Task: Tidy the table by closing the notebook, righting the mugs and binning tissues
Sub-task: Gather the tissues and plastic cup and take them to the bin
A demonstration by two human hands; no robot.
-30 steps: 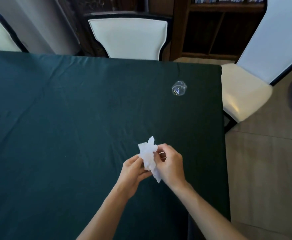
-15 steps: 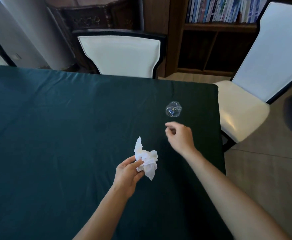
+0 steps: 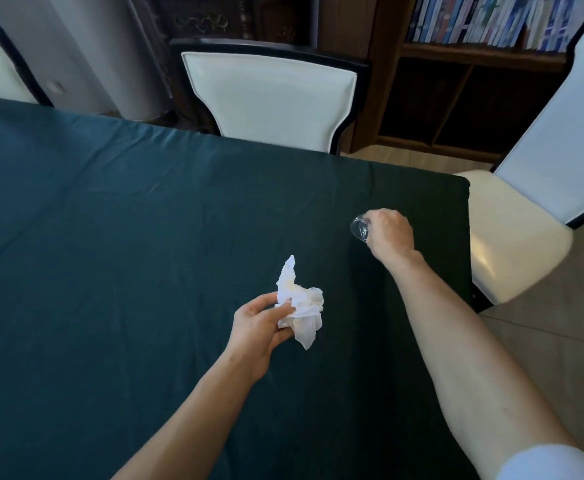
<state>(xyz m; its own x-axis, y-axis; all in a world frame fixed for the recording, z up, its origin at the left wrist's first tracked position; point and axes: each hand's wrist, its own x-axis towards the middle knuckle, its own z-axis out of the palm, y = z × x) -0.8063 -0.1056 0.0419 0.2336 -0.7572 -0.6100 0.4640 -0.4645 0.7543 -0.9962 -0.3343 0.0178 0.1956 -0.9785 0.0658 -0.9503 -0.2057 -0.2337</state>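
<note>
Head view, only one I've got. Step in hand as I read it: the tissue-binning part, with a second bit of clutter being collected on the way. My left hand (image 3: pixel 261 327) is pinching a crumpled white tissue (image 3: pixel 301 311) between thumb and fingers, held just above the dark green surface (image 3: pixel 110 237), palm turned inward, wrist roughly level, forearm coming in from the lower middle of frame. My right hand (image 3: pixel 389 233) is reached out toward the far right corner of the surface, fingers curled down and closed around a small clear crumpled thing (image 3: pixel 360 228), looks like plastic wrap or a thin clear cup, can't tell which. Only its left edge pokes out past the knuckles. Whether it's lifted off the surface or touching it, can't tell. Right arm nearly straight, elbow low at the frame's right, pale sleeve edge at the bottom corner.

No notebook, no mugs, no bin in view, so can't judge those steps. Next move, my guess: lift the clear thing, bring both hands in, then find the bin, which means turning the head since nothing here shows it. Light grip needed, both items are flimsy and could slip or spring open.

White-backed chair (image 3: pixel 270 95) at the far side, another (image 3: pixel 512 237) at the right, bookshelf (image 3: pixel 484 26) behind
</note>
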